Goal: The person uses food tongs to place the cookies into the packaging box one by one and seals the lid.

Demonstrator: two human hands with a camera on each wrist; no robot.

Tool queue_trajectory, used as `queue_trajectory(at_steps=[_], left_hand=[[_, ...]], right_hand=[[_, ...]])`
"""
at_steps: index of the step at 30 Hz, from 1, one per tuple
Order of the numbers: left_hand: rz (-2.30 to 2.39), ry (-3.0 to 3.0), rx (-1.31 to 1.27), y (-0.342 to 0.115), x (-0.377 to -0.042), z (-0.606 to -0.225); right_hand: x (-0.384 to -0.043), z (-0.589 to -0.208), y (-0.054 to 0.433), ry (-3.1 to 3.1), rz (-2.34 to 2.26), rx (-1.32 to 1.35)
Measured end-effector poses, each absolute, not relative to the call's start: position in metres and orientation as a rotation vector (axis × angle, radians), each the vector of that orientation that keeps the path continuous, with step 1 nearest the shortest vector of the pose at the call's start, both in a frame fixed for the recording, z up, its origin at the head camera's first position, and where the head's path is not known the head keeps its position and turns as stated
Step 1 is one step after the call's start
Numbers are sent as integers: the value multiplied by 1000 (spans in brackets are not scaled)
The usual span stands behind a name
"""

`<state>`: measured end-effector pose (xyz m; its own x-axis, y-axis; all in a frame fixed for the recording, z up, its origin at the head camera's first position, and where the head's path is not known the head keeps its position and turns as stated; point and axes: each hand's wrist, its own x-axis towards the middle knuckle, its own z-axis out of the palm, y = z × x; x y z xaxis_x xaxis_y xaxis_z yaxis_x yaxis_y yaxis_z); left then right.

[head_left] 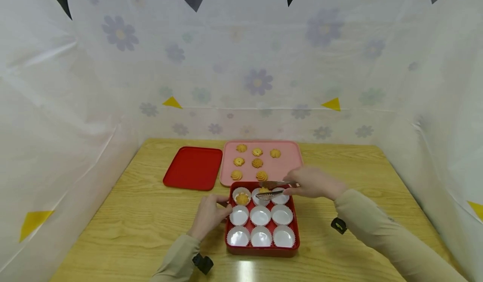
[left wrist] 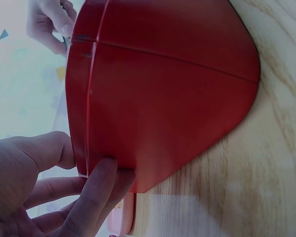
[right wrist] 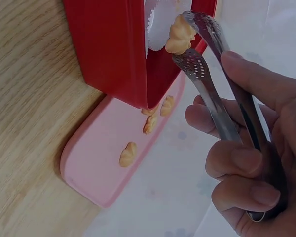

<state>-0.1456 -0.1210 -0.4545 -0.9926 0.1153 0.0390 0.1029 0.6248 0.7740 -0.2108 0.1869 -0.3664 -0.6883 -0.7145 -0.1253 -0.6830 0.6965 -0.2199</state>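
Observation:
A red box (head_left: 263, 252) holds rows of white paper cups (head_left: 260, 216). One butter cookie (head_left: 242, 198) sits in the far-left cup. My right hand (head_left: 314, 183) grips metal tongs (right wrist: 214, 98) over the far row. Between the tong tips is another cookie (right wrist: 180, 35), at the far-middle cup; the right wrist view shows it close to a cup's pleated edge. My left hand (head_left: 209, 215) holds the box at its left wall, with fingers (left wrist: 96, 192) against the outside and one digit at the rim in the left wrist view.
Behind the box lies a pink tray (head_left: 284, 169) with several cookies (head_left: 257, 163) spread over it. A red lid-like tray (head_left: 194, 169) rests to its left on the wooden table (head_left: 151, 215). White flower-patterned sheeting (head_left: 226, 64) encloses the back and sides.

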Motion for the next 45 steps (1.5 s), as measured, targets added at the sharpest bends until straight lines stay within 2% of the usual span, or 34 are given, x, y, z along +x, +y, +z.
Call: queue_trajectory(at_steps=[14,26,35,45], left_hand=[[1371,2816,209,-122,-145,-454],[1376,2801,188,-121,-144,-453],[1374,2808,188,-121,-144,-454],[1373,2801,179,-120,-144,-453]], right_hand=[[-216,-373,166,2701,-137,-1038],[-215,-375,167,2707,-185,-1057],[-220,-382,189,2616,-546,-1015],[-237,-389,222,2500,-1054,-678]])
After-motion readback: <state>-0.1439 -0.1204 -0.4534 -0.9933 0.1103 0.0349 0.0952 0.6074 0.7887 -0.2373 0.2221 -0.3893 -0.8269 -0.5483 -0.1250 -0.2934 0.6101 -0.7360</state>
